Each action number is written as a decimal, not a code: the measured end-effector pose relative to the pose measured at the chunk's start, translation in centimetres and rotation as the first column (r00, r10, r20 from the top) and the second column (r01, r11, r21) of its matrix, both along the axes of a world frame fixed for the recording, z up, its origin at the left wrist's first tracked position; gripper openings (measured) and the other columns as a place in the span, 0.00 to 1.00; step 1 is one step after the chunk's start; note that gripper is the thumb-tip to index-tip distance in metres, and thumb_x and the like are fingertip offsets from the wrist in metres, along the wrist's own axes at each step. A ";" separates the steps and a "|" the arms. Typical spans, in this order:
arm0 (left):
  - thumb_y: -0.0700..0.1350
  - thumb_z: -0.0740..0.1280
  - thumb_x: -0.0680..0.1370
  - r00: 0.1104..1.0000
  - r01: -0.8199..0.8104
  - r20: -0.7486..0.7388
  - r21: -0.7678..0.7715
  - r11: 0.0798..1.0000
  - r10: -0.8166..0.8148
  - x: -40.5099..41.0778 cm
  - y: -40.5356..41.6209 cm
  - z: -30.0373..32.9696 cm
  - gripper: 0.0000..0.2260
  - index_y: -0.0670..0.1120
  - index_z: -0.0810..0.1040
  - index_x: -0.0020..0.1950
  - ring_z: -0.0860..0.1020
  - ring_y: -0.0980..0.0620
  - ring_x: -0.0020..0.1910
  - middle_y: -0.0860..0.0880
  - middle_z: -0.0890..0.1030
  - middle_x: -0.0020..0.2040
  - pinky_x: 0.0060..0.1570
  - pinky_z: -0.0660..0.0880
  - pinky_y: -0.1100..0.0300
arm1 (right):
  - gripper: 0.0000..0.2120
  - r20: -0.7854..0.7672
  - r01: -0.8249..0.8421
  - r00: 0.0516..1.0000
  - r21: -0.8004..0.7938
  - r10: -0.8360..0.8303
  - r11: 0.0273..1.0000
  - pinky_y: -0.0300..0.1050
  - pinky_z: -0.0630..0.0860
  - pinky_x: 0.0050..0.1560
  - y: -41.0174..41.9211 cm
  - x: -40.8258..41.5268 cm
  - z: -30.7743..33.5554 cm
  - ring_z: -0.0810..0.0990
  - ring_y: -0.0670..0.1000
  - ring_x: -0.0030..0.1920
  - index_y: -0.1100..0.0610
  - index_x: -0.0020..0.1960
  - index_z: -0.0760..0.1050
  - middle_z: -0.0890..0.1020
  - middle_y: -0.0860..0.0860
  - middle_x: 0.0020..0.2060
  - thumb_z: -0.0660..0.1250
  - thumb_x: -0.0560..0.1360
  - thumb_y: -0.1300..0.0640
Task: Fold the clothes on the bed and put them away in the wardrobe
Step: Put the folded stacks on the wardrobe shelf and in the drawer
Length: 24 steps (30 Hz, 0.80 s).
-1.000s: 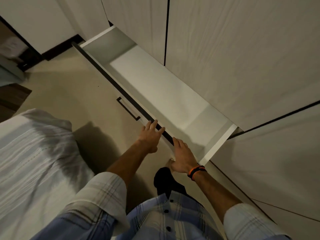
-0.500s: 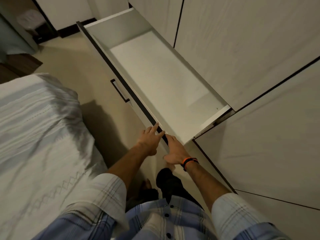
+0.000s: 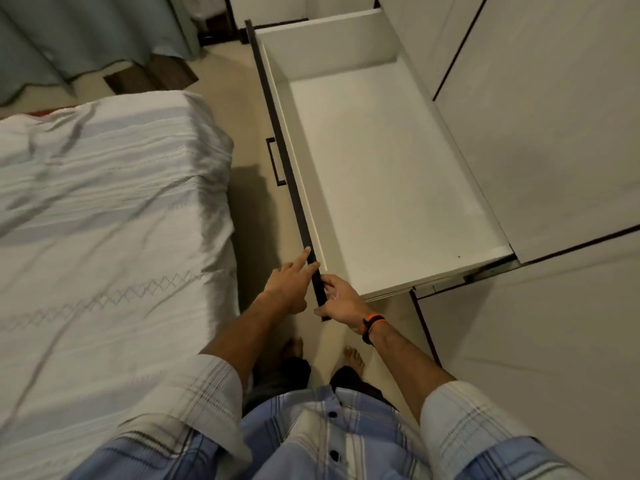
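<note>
Bare skin on dark trim: left hand (image 3: 289, 289) lies against the top edge of the drawer front (image 3: 287, 174), fingers mostly straight, index extended along the edge, nothing gripped. Right hand (image 3: 341, 301) sits at the near end of that same edge, thumb and fingers apparently pinching the corner of the front panel; blur makes the finger curl hard to confirm. Both hands at the near end probably because the person stands at that end and steadies or slides the drawer (image 3: 381, 174) from there rather than by the handle (image 3: 277, 161), which is farther along the front. Orange-and-black wristband (image 3: 370, 323) on the right wrist.

Drawer is pulled well out of the wardrobe (image 3: 554, 133), white inside, nothing visible in it. Beside the drawer front, across a strip of floor (image 3: 239, 109), is the bed (image 3: 104, 220) with a pale striped cover. No loose or folded clothes show on the visible part of the bed, so where the clothes are cannot be told. Beyond the far end of the drawer, curtain (image 3: 86, 36). Judged: storage stage, drawer ready, nothing stowed yet.
</note>
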State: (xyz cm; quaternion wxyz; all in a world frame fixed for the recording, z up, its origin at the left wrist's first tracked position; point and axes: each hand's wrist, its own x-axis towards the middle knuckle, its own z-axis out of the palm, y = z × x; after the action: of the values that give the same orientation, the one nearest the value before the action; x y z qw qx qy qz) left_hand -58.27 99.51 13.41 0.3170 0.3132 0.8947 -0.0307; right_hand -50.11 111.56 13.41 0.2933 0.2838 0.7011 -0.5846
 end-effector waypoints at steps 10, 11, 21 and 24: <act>0.46 0.76 0.71 0.920 -0.382 0.106 0.034 0.924 0.377 2.9 -1.5 0.0 0.43 0.55 0.54 0.79 0.66 0.39 0.72 0.47 0.49 0.81 0.69 0.68 0.43 | 0.39 -0.057 -0.444 0.893 0.041 0.446 0.895 0.55 0.66 0.72 0.5 -2.0 0.1 0.66 0.58 0.73 0.57 0.77 0.61 0.69 0.55 0.73 0.72 0.70 0.69; 0.45 0.76 0.71 0.905 -0.413 0.133 0.039 0.910 0.405 3.2 -1.5 0.1 0.43 0.54 0.55 0.79 0.67 0.40 0.72 0.47 0.52 0.80 0.70 0.68 0.43 | 0.38 -0.066 -0.468 0.881 0.040 0.469 0.883 0.54 0.66 0.72 0.5 -2.0 0.1 0.66 0.57 0.73 0.56 0.77 0.61 0.69 0.55 0.73 0.72 0.70 0.69; 0.41 0.72 0.74 0.762 -0.637 0.248 0.122 0.761 0.598 6.6 -1.9 1.0 0.37 0.51 0.57 0.78 0.77 0.44 0.62 0.44 0.77 0.65 0.65 0.73 0.50 | 0.34 -0.147 -0.472 0.853 0.191 0.500 0.861 0.49 0.72 0.65 0.9 -1.4 -0.2 0.71 0.56 0.71 0.57 0.73 0.64 0.71 0.55 0.72 0.73 0.71 0.67; 0.43 0.72 0.75 0.731 -0.675 0.250 0.123 0.728 0.635 7.4 -2.1 1.2 0.36 0.48 0.58 0.78 0.73 0.43 0.67 0.43 0.73 0.70 0.67 0.70 0.51 | 0.32 -0.182 -0.451 0.852 0.225 0.491 0.864 0.44 0.73 0.62 1.5 -0.9 -0.4 0.74 0.55 0.68 0.56 0.72 0.67 0.73 0.54 0.69 0.75 0.71 0.64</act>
State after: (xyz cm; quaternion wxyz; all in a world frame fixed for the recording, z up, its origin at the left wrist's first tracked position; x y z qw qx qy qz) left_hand -50.90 97.43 14.65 0.3572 0.0083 0.9110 0.2060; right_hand -51.03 113.04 13.06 0.3177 0.0565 0.8270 -0.4604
